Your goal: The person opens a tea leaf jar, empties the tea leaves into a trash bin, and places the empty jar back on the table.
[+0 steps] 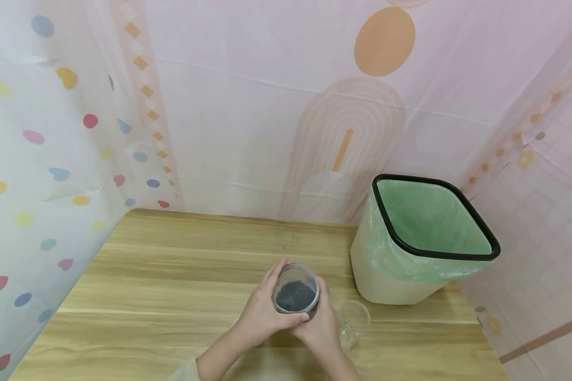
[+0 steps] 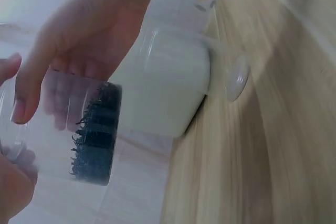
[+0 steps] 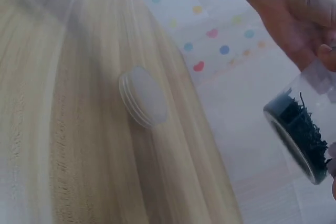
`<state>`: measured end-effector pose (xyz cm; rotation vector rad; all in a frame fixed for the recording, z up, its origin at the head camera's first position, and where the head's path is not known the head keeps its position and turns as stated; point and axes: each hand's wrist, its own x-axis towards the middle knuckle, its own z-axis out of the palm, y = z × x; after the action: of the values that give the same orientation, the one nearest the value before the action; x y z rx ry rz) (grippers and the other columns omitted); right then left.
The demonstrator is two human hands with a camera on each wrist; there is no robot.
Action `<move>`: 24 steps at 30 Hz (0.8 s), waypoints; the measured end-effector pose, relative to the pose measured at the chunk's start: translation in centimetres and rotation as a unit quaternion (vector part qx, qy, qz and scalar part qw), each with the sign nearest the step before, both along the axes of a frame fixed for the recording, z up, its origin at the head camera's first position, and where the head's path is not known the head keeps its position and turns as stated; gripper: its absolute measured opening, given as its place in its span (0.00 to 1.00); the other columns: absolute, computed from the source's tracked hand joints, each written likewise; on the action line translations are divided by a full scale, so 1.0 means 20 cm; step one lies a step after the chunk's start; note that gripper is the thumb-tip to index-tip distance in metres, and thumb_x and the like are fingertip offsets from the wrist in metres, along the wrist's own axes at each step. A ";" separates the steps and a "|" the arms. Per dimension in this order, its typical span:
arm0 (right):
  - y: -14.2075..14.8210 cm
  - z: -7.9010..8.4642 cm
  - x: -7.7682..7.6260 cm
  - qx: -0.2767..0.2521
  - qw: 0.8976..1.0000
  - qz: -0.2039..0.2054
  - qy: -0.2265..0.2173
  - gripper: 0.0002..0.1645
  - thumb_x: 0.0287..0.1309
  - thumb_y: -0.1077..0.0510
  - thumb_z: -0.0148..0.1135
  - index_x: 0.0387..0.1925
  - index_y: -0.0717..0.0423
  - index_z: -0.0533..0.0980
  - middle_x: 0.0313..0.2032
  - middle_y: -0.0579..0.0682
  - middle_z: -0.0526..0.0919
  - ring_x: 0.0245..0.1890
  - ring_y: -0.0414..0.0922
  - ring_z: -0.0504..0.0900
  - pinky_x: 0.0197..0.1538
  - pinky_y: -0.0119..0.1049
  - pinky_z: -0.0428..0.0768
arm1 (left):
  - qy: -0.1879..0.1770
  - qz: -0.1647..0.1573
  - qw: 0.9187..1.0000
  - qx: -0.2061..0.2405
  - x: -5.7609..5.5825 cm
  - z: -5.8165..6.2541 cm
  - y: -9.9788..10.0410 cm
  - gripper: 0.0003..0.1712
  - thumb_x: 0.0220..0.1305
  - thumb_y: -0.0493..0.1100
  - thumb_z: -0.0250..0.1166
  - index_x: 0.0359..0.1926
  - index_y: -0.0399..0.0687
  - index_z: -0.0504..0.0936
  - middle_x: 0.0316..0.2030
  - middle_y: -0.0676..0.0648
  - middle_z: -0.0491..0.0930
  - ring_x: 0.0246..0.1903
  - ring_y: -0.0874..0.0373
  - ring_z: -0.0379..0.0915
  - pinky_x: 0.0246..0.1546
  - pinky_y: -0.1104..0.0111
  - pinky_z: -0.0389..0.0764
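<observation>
Both hands hold a clear jar (image 1: 295, 291) above the table, its opening facing up. Dark, thin, dry shreds that look like tea leaves (image 2: 97, 140) lie at its bottom. My left hand (image 1: 259, 320) grips the jar's left side, thumb across the front. On the other side, my right hand (image 1: 321, 330) curls its fingers round the jar. A round clear lid (image 3: 143, 97) rests on the table, mostly hidden behind the left hand in the head view. Just right of the right hand stands a clear cup (image 1: 355, 320), its lower part partly covered by the wrist.
A pale bin (image 1: 386, 283) with a black rim and green liner stands at the table's right back. The wooden table (image 1: 171, 264) meets patterned curtains (image 1: 233, 132) behind and at both sides.
</observation>
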<state>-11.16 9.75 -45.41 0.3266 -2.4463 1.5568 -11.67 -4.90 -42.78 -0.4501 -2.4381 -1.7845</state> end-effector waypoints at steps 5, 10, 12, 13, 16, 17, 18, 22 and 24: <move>0.00 0.04 0.02 0.052 0.999 0.000 0.007 0.52 0.33 0.51 0.77 0.61 0.52 0.60 0.57 0.52 0.67 0.56 0.54 0.69 0.53 0.60 0.71 | -0.026 -0.040 0.999 -0.006 0.01 0.01 -0.07 0.65 0.39 0.55 0.77 0.73 0.58 0.46 0.68 0.54 0.56 0.65 0.53 0.53 0.63 0.43 0.54; 0.01 0.08 0.03 0.077 0.997 0.013 -0.024 0.56 0.34 0.47 0.76 0.65 0.52 0.57 0.62 0.55 0.61 0.58 0.56 0.65 0.53 0.63 0.70 | 0.001 -0.077 0.996 -0.047 0.00 0.04 -0.15 0.66 0.40 0.55 0.77 0.73 0.67 0.40 0.68 0.53 0.56 0.67 0.51 0.51 0.63 0.42 0.54; 0.02 0.11 0.03 0.081 0.996 0.032 -0.026 0.57 0.36 0.45 0.75 0.66 0.52 0.55 0.63 0.56 0.60 0.59 0.58 0.64 0.52 0.65 0.69 | 0.005 -0.077 0.996 -0.051 0.00 0.06 -0.17 0.66 0.40 0.56 0.77 0.72 0.70 0.40 0.68 0.51 0.57 0.66 0.49 0.53 0.61 0.40 0.55; 0.03 0.12 0.03 0.079 0.996 0.044 -0.027 0.58 0.37 0.44 0.76 0.67 0.52 0.54 0.64 0.57 0.59 0.60 0.59 0.63 0.53 0.66 0.68 | 0.007 -0.077 0.996 -0.048 0.00 0.06 -0.19 0.66 0.40 0.56 0.77 0.72 0.70 0.41 0.68 0.49 0.58 0.65 0.48 0.55 0.61 0.39 0.56; 0.06 0.15 0.03 0.072 0.993 0.088 -0.039 0.64 0.35 0.42 0.77 0.70 0.47 0.50 0.67 0.53 0.58 0.63 0.57 0.60 0.57 0.66 0.63 | 0.017 -0.082 0.996 -0.041 -0.01 0.09 -0.22 0.66 0.40 0.54 0.77 0.72 0.69 0.41 0.67 0.46 0.58 0.64 0.46 0.57 0.60 0.39 0.57; 0.08 0.16 0.03 0.071 0.991 0.103 -0.048 0.66 0.34 0.41 0.77 0.71 0.45 0.48 0.68 0.51 0.57 0.64 0.57 0.59 0.58 0.65 0.62 | 0.022 -0.089 0.995 -0.035 -0.01 0.09 -0.24 0.65 0.41 0.53 0.77 0.72 0.68 0.41 0.67 0.46 0.58 0.64 0.46 0.57 0.60 0.39 0.58; 0.09 0.18 0.03 0.071 0.989 0.119 -0.057 0.68 0.33 0.41 0.78 0.72 0.43 0.46 0.68 0.51 0.56 0.65 0.56 0.58 0.59 0.65 0.61 | 0.032 -0.098 0.994 -0.032 -0.01 0.10 -0.25 0.65 0.41 0.51 0.77 0.73 0.65 0.41 0.67 0.46 0.58 0.64 0.47 0.58 0.60 0.41 0.59; 0.12 0.20 0.02 0.070 0.980 0.164 -0.084 0.65 0.34 0.43 0.78 0.70 0.34 0.48 0.67 0.47 0.60 0.63 0.52 0.62 0.59 0.60 0.64 | 0.058 -0.138 0.988 -0.034 -0.02 0.14 -0.30 0.65 0.43 0.47 0.77 0.73 0.60 0.42 0.67 0.49 0.59 0.63 0.52 0.59 0.61 0.48 0.62; 0.13 0.20 0.02 0.070 0.978 0.175 -0.086 0.62 0.34 0.43 0.78 0.69 0.32 0.51 0.64 0.45 0.64 0.60 0.51 0.66 0.57 0.57 0.67 | 0.070 -0.158 0.984 -0.047 -0.02 0.16 -0.31 0.64 0.43 0.47 0.77 0.73 0.57 0.42 0.67 0.49 0.59 0.63 0.52 0.59 0.60 0.48 0.64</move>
<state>-10.68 12.40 -41.33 0.7108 -2.7568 1.6030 -12.03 -11.08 -39.65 -0.9865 -2.4689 -1.6779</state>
